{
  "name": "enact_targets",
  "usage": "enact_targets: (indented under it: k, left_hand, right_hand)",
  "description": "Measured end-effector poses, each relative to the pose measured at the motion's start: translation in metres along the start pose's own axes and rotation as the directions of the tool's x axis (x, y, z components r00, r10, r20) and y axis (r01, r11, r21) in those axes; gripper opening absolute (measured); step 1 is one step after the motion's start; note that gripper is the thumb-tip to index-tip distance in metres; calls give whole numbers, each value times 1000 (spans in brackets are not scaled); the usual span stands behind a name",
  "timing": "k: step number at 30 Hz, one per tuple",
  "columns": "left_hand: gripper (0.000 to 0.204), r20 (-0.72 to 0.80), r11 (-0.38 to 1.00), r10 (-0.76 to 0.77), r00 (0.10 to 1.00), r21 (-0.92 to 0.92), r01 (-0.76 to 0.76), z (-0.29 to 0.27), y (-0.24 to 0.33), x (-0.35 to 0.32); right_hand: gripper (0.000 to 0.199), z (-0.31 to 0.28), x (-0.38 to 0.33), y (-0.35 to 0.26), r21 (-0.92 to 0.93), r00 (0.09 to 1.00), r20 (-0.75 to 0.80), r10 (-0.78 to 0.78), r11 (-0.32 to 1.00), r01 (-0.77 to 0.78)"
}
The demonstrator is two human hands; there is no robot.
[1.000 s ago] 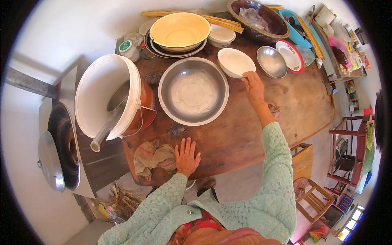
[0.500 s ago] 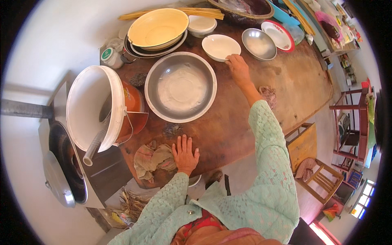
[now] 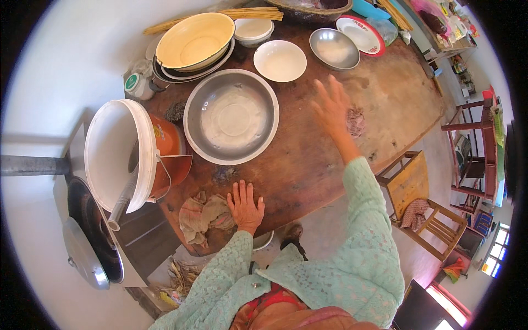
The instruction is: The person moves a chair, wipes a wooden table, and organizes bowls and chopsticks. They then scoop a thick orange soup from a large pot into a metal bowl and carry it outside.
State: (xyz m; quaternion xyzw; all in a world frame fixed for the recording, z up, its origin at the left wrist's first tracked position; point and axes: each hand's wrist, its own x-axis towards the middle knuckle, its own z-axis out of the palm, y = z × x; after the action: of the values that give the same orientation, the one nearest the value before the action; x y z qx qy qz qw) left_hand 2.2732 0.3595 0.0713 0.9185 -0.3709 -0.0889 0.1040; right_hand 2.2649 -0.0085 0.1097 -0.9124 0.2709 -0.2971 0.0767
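Note:
My left hand (image 3: 245, 204) lies flat, fingers spread, on the near edge of the brown wooden table (image 3: 396, 104), next to a crumpled cloth (image 3: 202, 216). Over the table's middle my right hand (image 3: 331, 105) hovers open and empty, to the right of a large steel basin (image 3: 231, 116). A small white bowl (image 3: 280, 60) sits beyond it, apart from the fingers. A purplish scrap (image 3: 355, 120) lies just right of that hand.
A yellow bowl (image 3: 194, 40) stacked on plates, a steel bowl (image 3: 334, 48), a red-rimmed plate (image 3: 360, 34) and long sticks (image 3: 242, 14) line the far side. A white bucket (image 3: 116, 154) with an orange one stands left. A stove pot with lid (image 3: 82, 254) sits lower left; wooden chairs (image 3: 426, 212) right.
My right hand has drawn back from the small white bowl toward me and now hovers open over the table. The view has shifted; my left hand stays flat on the table.

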Motion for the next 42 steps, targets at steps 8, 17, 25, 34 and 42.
enact_targets:
  k: [8, 17, 25, 34, 42]
  left_hand:
    - [51, 10, 1000, 6, 1000, -16, -6, -4, 3, 2]
    - [50, -31, 1000, 24, 999, -14, -25, -4, 2, 3]
    - [56, -60, 1000, 4, 998, 14, -3, -1, 0, -1]
    - [54, -46, 997, -1, 999, -71, -2, -3, -3, 2]
    - [51, -133, 990, 55, 990, -122, -71, -6, -5, 7]
  right_hand:
    - [46, -3, -94, 82, -44, 944, 22, 329, 944, -328]
    - [25, 58, 8, 64, 235, 994, 88, -71, 971, 48]
    - [24, 25, -69, -34, 794, 862, 506, 42, 368, -484]
    - [47, 44, 55, 112, 735, 531, 642, 552, -247, -631]
    - [28, 86, 70, 225, 612, 371, 698, 613, -240, -754]
